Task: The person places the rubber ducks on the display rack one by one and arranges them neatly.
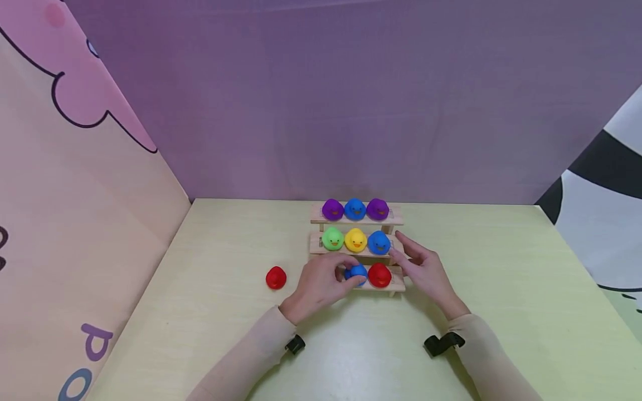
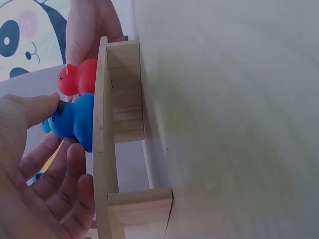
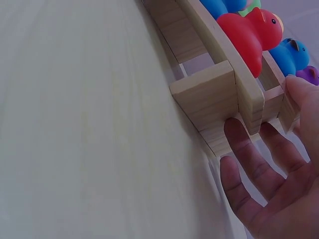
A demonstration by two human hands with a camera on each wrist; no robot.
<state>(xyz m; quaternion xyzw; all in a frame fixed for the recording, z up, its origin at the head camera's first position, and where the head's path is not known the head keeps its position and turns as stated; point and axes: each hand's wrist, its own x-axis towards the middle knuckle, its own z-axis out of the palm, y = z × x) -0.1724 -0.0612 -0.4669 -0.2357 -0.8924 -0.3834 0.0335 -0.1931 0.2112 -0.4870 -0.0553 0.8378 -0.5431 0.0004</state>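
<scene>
A three-tier wooden stand holds small rubber ducks. On its lowest tier, my left hand pinches a blue duck between thumb and fingers. The left wrist view shows that blue duck with its base against the plank, beside a red duck. My right hand is at the stand's right end, fingers loosely spread and nothing gripped. Its thumb is close to the blue duck on the middle tier. In the right wrist view its fingertips lie against or beside the stand's end; contact is unclear.
Left of the stand, a loose red duck lies on the pale table. Green and yellow ducks share the middle tier. Two purple ducks flank a blue duck on top. A purple wall rises behind.
</scene>
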